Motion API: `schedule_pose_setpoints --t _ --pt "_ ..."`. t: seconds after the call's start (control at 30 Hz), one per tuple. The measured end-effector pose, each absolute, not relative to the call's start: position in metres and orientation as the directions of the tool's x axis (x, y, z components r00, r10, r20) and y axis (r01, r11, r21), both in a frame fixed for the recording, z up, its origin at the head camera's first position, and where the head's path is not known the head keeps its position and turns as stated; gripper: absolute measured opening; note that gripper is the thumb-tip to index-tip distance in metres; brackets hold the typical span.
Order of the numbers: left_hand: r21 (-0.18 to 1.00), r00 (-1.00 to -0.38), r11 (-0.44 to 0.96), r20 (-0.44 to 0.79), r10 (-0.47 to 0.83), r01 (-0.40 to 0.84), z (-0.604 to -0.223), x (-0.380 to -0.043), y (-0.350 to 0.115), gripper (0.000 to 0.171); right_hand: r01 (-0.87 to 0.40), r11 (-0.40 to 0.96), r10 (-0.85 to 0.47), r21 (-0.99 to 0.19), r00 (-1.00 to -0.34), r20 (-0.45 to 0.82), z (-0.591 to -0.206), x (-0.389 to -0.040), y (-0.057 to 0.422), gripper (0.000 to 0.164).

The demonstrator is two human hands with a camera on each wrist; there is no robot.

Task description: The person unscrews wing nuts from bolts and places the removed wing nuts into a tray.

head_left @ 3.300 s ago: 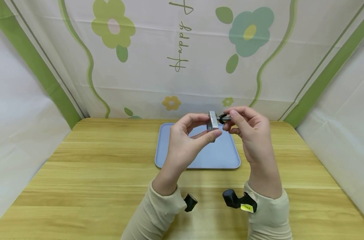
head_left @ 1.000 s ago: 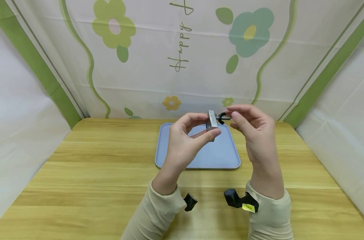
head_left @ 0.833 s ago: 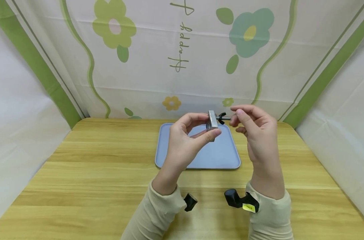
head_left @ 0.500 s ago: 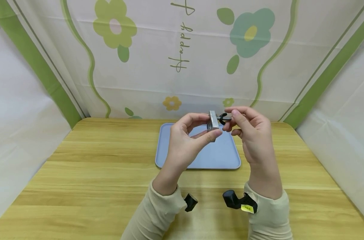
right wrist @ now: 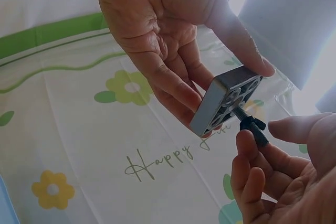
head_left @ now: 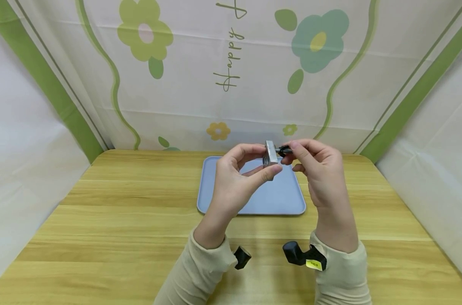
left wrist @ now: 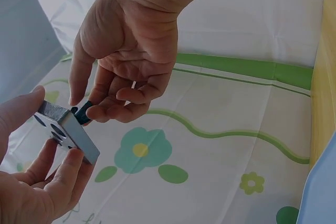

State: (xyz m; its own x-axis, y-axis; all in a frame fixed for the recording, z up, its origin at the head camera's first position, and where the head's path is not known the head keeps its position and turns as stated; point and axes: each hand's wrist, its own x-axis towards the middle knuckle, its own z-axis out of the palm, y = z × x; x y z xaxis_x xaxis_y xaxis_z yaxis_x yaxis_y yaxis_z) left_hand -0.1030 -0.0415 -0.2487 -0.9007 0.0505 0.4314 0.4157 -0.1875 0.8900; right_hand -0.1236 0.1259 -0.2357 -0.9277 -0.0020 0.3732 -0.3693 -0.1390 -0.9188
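My left hand [head_left: 234, 182] grips a square silver metal plate [head_left: 270, 153] by its edges, above a blue tray [head_left: 278, 201]. Holes and recesses show in its face in the right wrist view. A threaded bolt [right wrist: 241, 113] sticks out of its middle toward my right hand [head_left: 326, 178]. On that bolt sits a black wing nut [right wrist: 253, 124], apart from the plate. The right thumb and index finger pinch at the nut's wings, the other fingers loosely curled below. Part of the nut is hidden behind the fingers in the head view.
The tray lies at the back of a wooden table [head_left: 120, 228], against a flower-printed cloth [head_left: 192, 84]. Pale cloth walls stand left and right. A black camera mount [head_left: 303, 254] sits at the right sleeve, another [head_left: 242, 257] at the left.
My right hand drew back from the nut to the right, then came in left again onto it. The wing nut's wings have turned. My left hand and the plate stay nearly still.
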Motion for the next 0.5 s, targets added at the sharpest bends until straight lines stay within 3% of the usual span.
schedule_pose_setpoints --t 0.5 --pt "0.887 -0.897 -0.178 0.44 0.042 0.426 -0.2495 -0.1037 -0.0418 0.035 -0.374 -0.112 -0.072 -0.921 -0.921 0.383 -0.2368 -0.1241 0.1289 0.023"
